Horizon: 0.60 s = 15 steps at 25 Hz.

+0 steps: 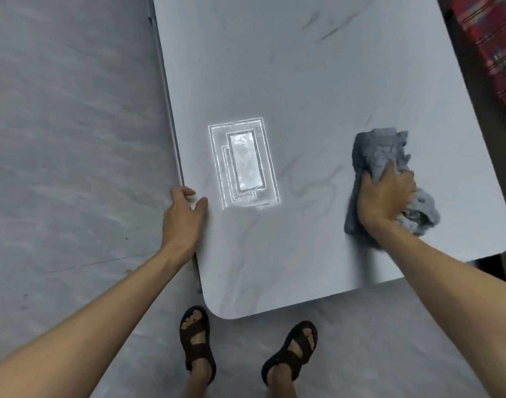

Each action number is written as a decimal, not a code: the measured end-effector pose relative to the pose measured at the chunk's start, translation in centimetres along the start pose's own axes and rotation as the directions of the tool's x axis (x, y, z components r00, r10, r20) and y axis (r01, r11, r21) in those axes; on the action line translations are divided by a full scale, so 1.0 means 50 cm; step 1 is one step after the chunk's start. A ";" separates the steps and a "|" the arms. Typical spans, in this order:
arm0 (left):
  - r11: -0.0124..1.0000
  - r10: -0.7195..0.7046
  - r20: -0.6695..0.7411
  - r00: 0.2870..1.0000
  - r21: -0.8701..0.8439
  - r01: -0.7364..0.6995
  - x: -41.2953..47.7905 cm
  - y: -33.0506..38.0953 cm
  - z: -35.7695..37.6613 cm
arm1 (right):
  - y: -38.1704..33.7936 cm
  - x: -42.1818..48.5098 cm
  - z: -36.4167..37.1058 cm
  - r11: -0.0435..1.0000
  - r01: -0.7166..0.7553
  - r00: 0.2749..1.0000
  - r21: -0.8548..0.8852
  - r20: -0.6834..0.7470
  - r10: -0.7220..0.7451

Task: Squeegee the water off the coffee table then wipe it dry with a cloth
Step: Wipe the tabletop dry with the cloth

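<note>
A white marbled coffee table (pixel 289 81) fills the middle of the head view, with rounded near corners. A crumpled grey cloth (pixel 375 153) lies on its right side near the edge. My right hand (pixel 385 196) presses down on the cloth and grips it. My left hand (pixel 183 216) rests on the table's left edge, fingers curled over the rim and holding nothing else. A bright rectangular reflection of a ceiling light (pixel 243 165) shines on the tabletop between my hands. No squeegee is in view.
Grey marbled floor (pixel 68 139) lies left of and below the table. My feet in dark sandals (pixel 197 340) stand at the near edge. A red patterned fabric (pixel 496 44) sits at the far right beyond the table.
</note>
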<state>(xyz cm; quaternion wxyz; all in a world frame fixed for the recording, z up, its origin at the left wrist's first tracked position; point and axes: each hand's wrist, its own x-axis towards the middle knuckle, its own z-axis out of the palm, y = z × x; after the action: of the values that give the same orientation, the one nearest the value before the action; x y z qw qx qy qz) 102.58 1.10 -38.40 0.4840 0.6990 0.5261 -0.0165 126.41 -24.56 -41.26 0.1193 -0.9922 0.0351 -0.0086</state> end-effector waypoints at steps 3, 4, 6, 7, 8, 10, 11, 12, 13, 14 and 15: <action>0.996 -0.004 0.006 1.000 -0.085 0.005 0.029 0.002 -0.021 | -0.182 -0.051 0.046 0.961 -0.271 0.961 0.049 -0.037 0.273; 0.994 -0.022 0.011 1.000 -0.105 0.023 0.038 0.005 -0.025 | -0.235 -0.087 0.059 0.984 -0.177 0.984 0.029 -0.013 0.177; 0.986 -0.066 -0.009 0.998 -0.154 0.064 0.052 0.011 -0.034 | -0.322 -0.187 0.078 0.972 0.232 0.972 0.036 0.041 -0.233; 0.979 -0.088 -0.024 0.996 -0.186 0.082 0.058 0.013 -0.037 | -0.351 -0.236 0.081 0.875 0.477 0.871 0.078 0.090 -0.483; 0.973 -0.109 -0.042 0.993 -0.208 0.098 0.061 0.014 -0.040 | -0.366 -0.272 0.084 0.710 0.692 0.694 0.129 0.150 -0.704; 0.973 -0.140 -0.090 0.986 -0.196 0.120 0.062 0.017 -0.049 | -0.361 -0.274 0.093 0.291 0.934 0.229 0.207 0.276 -0.933; 0.978 -0.129 -0.103 0.986 -0.176 0.110 0.061 0.019 -0.049 | -0.349 -0.236 0.088 0.126 0.965 0.047 0.231 0.318 -0.947; 0.987 -0.094 -0.099 0.991 -0.143 0.079 0.059 0.020 -0.048 | -0.334 -0.184 0.082 0.017 0.969 -0.067 0.247 0.330 -0.941; 0.995 -0.040 -0.070 0.997 -0.090 0.034 0.054 0.021 -0.045 | -0.311 -0.127 0.079 -0.014 0.968 -0.098 0.251 0.322 -0.942; 1.000 0.016 -0.017 1.000 -0.023 -0.016 0.051 0.025 -0.039 | -0.284 -0.062 0.074 0.030 0.974 -0.045 0.226 0.322 -0.946; 0.997 0.061 0.047 0.997 0.047 -0.063 0.049 0.031 -0.030 | -0.250 0.004 0.066 0.154 0.975 0.096 0.160 0.324 -0.941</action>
<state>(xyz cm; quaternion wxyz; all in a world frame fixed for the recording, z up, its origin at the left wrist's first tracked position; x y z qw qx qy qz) 104.10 3.91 -37.89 0.4792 0.7260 0.4923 -0.0302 127.55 -11.71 -41.51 0.0416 -0.7629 -0.6383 0.0941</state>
